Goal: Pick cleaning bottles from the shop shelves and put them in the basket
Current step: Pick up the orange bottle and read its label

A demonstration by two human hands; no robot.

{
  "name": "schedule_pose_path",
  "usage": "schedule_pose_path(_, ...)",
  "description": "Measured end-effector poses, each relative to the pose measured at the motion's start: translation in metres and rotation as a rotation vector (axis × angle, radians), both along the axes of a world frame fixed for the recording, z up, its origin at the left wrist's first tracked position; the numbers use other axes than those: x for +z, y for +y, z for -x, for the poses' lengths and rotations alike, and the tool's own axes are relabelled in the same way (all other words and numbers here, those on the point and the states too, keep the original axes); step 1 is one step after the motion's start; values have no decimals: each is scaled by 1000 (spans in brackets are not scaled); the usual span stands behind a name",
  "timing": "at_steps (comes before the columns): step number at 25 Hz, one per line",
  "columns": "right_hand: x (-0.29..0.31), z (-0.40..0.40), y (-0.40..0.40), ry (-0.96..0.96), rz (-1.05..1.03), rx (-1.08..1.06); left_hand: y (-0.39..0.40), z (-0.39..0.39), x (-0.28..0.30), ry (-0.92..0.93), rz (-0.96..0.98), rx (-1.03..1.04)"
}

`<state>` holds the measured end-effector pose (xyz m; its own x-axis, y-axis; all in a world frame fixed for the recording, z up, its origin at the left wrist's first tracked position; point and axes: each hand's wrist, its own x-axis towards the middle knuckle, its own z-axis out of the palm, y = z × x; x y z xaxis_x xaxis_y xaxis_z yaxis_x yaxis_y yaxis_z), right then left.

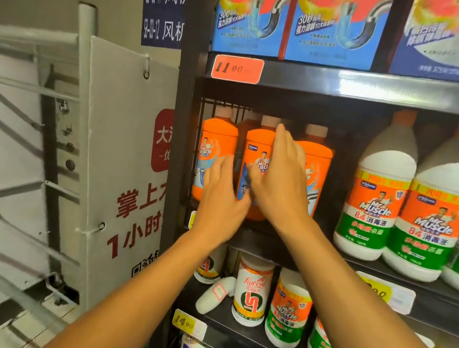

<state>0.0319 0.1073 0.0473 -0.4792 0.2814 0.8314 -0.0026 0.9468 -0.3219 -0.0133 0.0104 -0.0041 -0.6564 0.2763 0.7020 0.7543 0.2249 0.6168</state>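
1. The middle orange bottle (256, 160) stands upright on the middle shelf (271, 244), between two more orange bottles: the left orange bottle (217, 147) and the right orange bottle (318, 170).
2. Your right hand (280, 179) lies over the middle orange bottle's front and right side, fingers straight and pointing up, thumb across the label; it is open, not clasped round the bottle.
3. Your left hand (223, 197) is open too, fingers straight, in front of the gap between the left and middle orange bottles.
4. White bottles (380, 193) stand further right on the same shelf.
5. Boxes (335, 21) fill the shelf above, smaller bottles (251, 290) the one below.
6. A white rack (19, 114) stands left of the shelving.
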Motion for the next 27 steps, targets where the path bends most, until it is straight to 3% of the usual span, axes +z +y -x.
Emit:
schedule_pose_path(6,-4,1,10,24,-46,17,12,6,-9,-189,52,-147)
schedule_pose_path(13,-7,-12,22,55,57,270,9,5,-15,-279,-177,-186)
schedule_pose_path(20,-4,-30,13,-11,552,684,-12,-11,-7,-351,-324,-339)
schedule_pose_path(24,-3,-42,15,-5,701,836,-19,-35,-13,-258,-259,-290)
schedule_pose_path(27,-9,-57,22,79,761,884,-26,-40,-18,-281,-141,-384)
